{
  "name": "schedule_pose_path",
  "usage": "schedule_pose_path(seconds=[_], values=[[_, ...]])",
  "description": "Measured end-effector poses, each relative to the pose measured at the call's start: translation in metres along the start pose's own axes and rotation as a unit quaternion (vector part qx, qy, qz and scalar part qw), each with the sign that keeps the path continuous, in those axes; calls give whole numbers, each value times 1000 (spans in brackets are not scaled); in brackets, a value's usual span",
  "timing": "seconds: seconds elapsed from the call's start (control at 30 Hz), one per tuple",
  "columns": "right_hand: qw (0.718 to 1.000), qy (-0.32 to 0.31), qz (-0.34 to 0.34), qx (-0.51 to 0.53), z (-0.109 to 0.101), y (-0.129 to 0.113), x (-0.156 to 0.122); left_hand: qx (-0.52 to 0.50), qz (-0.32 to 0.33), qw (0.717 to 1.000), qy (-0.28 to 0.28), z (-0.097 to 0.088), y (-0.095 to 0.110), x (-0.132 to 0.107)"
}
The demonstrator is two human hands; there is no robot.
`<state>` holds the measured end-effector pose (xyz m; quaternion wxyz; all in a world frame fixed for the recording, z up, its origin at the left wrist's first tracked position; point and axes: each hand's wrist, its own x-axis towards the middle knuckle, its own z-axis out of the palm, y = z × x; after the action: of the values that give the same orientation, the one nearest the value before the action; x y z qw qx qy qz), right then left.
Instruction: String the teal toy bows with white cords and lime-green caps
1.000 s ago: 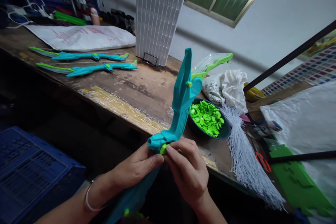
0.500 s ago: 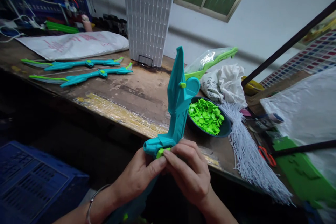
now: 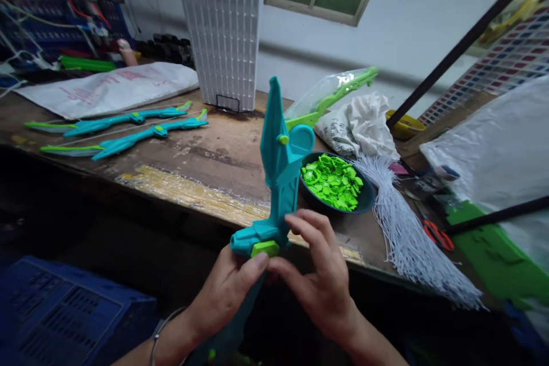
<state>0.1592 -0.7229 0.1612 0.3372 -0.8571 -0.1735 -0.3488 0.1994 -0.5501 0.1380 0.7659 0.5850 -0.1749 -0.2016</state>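
Observation:
My left hand [image 3: 231,286] is closed round the middle of a teal toy bow [image 3: 285,183], which stands upright in front of me. Its thumb rests on a green hexagonal cap [image 3: 265,249] seated in the bow's side. My right hand [image 3: 323,274] is open at the bow's right, thumb and fingers spread. Its index fingertip is at the bow's body and its thumb tip close to the cap; whether they touch I cannot tell. The bow's lower limb runs down into shadow between my forearms. A dark bowl [image 3: 366,200] of loose green caps [image 3: 332,180] stands just behind.
Two strung teal and green bows [image 3: 141,134] lie on the workbench [image 3: 223,151] at left. White cords [image 3: 412,240], orange-handled scissors [image 3: 437,234] and a white sack [image 3: 369,126] are at right. A blue crate [image 3: 77,309] stands low at left.
My right hand's fingers have spread and drawn off the green cap, which shows more fully now. My left hand keeps its hold on the bow. The view has shifted slightly.

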Motion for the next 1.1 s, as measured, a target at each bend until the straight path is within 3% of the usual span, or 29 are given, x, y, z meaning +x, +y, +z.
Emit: schedule_pose_path(seconds=[0.1, 0.17, 0.2, 0.3, 0.33, 0.37, 0.57, 0.67, 0.77, 0.83, 0.93, 1.1], values=[[996, 26, 85, 24, 1, 1, 1, 24, -7, 1000, 5, -2, 1, -2], [975, -27, 154, 160, 0, 2, 7, 51, -8, 999, -4, -2, 3, -5], [941, -89, 192, 264, 0, 4, 10, 63, -7, 998, -10, -2, 3, -6], [775, -247, 283, 509, -3, 6, 18, 77, -4, 997, 7, 1, 0, -12], [741, -262, 303, 539, -4, 7, 19, 77, -7, 997, 14, 2, -2, -13], [727, -263, 317, 549, -5, 7, 19, 76, -12, 997, 20, 3, -4, -15], [741, -239, 313, 544, -1, 9, 6, 108, -20, 993, 49, 4, -16, -14], [778, -202, 297, 515, 4, 14, 3, 102, -18, 992, 74, 5, -17, -9], [823, -137, 281, 473, 10, 22, 1, 84, -75, 990, 83, 7, -20, -2], [837, -107, 271, 464, 14, 29, -1, 80, -102, 987, 95, 7, -23, 4], [834, -101, 274, 468, 18, 38, -7, 59, -123, 985, 103, 5, -32, 13], [800, -114, 303, 506, 16, 50, -19, 51, -153, 985, 65, 4, -45, 27]])
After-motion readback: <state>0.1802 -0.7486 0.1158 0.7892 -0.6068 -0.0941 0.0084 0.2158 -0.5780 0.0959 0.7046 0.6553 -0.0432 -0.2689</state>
